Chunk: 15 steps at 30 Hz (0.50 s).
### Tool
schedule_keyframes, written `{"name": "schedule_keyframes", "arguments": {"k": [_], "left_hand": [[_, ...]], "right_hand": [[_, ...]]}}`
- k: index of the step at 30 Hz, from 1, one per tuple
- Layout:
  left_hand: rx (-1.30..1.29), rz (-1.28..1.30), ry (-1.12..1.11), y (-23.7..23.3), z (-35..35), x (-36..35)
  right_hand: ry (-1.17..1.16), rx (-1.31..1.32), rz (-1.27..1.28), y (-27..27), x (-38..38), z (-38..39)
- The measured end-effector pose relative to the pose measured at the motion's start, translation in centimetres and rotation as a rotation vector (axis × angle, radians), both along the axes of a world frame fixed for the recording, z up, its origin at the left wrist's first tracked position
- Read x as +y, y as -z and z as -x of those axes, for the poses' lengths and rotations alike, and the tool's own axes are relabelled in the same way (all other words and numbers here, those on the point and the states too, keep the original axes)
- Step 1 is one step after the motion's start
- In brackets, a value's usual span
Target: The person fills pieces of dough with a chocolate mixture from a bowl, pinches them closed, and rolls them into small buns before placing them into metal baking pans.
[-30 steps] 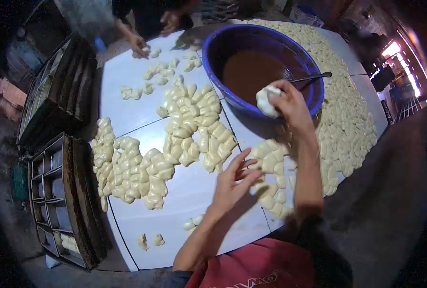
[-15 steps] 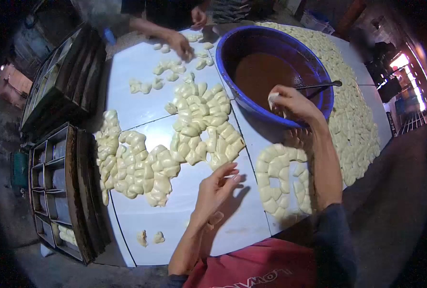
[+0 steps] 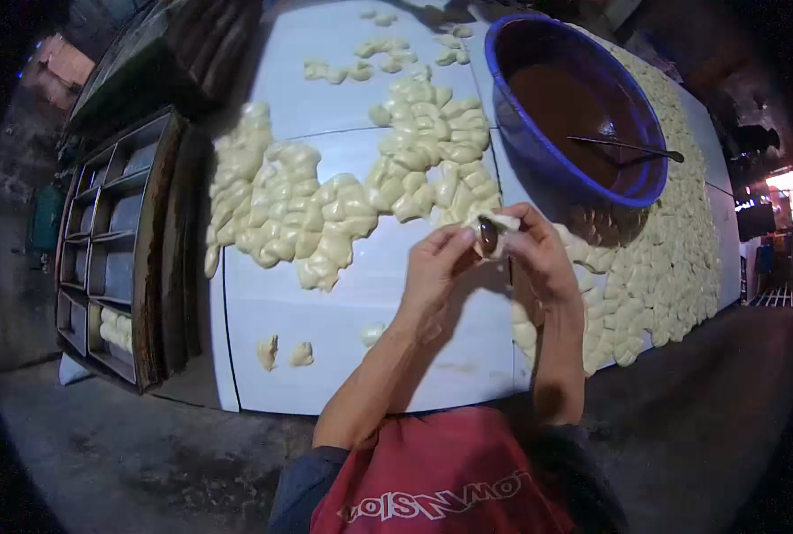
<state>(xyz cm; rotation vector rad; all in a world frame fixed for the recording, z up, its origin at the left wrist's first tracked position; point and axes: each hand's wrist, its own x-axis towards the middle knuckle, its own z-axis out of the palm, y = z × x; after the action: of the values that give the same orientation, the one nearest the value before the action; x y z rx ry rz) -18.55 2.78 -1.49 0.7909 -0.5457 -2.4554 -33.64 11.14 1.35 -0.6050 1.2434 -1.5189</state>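
Just above the white table, my left hand and my right hand meet around one small piece of pale dough. Dark brown filling shows in its middle. Fingertips of both hands pinch the dough's edges. Right behind them spreads a cluster of glossy pale dough pieces, pressed against each other. Beyond my right hand stands a blue tub of brown filling, with a dark long-handled utensil resting in it.
Many more dough pieces cover the table's right side. Two small dough scraps lie near the front edge. Wooden-sided trays with compartments stand at the left, one holding pale rolls. White panels form the tabletop.
My right hand has come from over the tub's near rim to my left hand. Both now grip the filled dough. The view has shifted, and the other person's hands are out of sight.
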Motion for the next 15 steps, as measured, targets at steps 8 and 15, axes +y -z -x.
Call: {"name": "schedule_keyframes", "arguments": {"k": [8,15], "left_hand": [[-0.214,0.299,-0.155,0.8,-3.3,0.2],[-0.358,0.461,0.085,-1.4,-5.5,-3.1]], "right_hand": [[0.178,1.123,0.064,3.9,-0.9,-6.9],[0.146,0.529,-0.096,1.0,-1.5,-9.4]]}}
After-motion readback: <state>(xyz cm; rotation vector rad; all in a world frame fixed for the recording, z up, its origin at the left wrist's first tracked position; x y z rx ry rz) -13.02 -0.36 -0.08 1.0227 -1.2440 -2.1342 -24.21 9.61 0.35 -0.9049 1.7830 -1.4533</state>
